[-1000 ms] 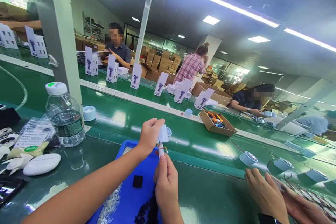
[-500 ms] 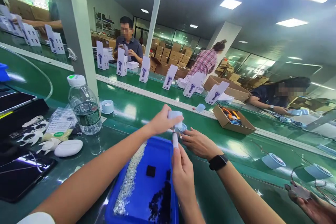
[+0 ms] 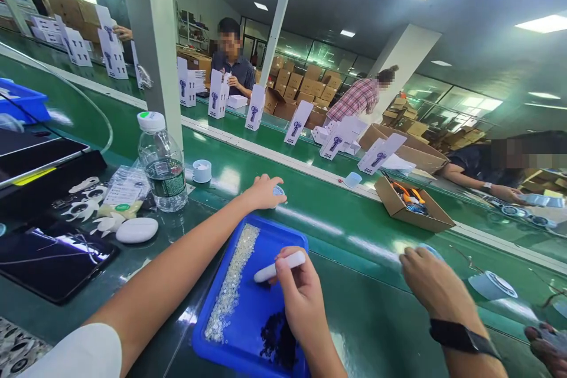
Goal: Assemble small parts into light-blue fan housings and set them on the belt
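My left hand reaches out onto the green belt, its fingers curled over a small pale-blue round part. My right hand grips a white pen-shaped tool above the blue tray. The tray holds a strip of tiny clear bits and a heap of small black bits. A co-worker's hand with a black watch rests on the belt at the right, over another round part.
A water bottle, a white tape roll, a white oval case and a dark tablet lie at the left. An open cardboard box and a round part sit on the belt. White cartons stand beyond.
My left hand has gone from above the tray down to the belt with the round part. My right hand dropped and tipped the tool sideways. The co-worker's hand drew back to the right.
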